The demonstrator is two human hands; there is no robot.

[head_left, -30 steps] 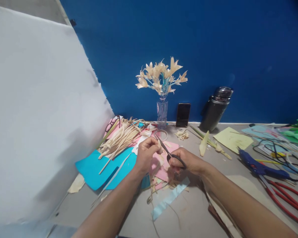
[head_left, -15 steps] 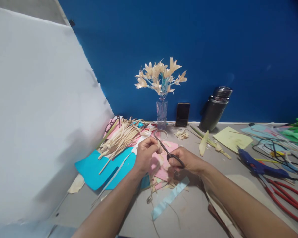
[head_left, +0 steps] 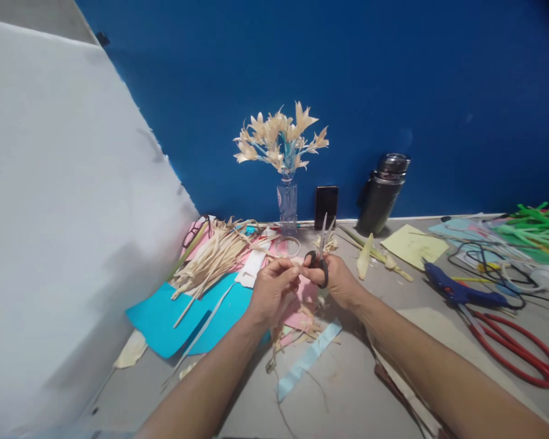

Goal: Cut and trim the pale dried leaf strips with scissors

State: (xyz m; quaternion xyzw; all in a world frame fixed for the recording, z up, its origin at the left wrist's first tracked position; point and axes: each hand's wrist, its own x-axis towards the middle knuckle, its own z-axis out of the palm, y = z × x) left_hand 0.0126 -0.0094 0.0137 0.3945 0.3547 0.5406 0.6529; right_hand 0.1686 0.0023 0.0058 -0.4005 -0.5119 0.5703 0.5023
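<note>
Small black-handled scissors (head_left: 322, 250) are held in my right hand (head_left: 341, 281), blades pointing up and a little apart. My left hand (head_left: 274, 288) is closed in a pinch, its fingertips meeting those of my right hand. Whatever lies between the fingertips is too small to make out. Below both hands is a pink sheet (head_left: 297, 320) strewn with dry husk scraps (head_left: 308, 332). A light blue ribbon strip (head_left: 308, 360) lies on the table in front of them.
Dry husk strips (head_left: 219, 250) lie over blue paper (head_left: 155, 320) at left. Behind stand a bottle of husk flowers (head_left: 287, 207), a phone (head_left: 326, 206) and a flask (head_left: 384, 195). At right lie a glue gun (head_left: 462, 289), red-handled scissors (head_left: 516, 347) and yellow paper (head_left: 414, 246).
The scissors have swung from pointing left toward my left hand to pointing upward. My right hand's fingertips have come to my left hand's fingertips. The view has shifted slightly right.
</note>
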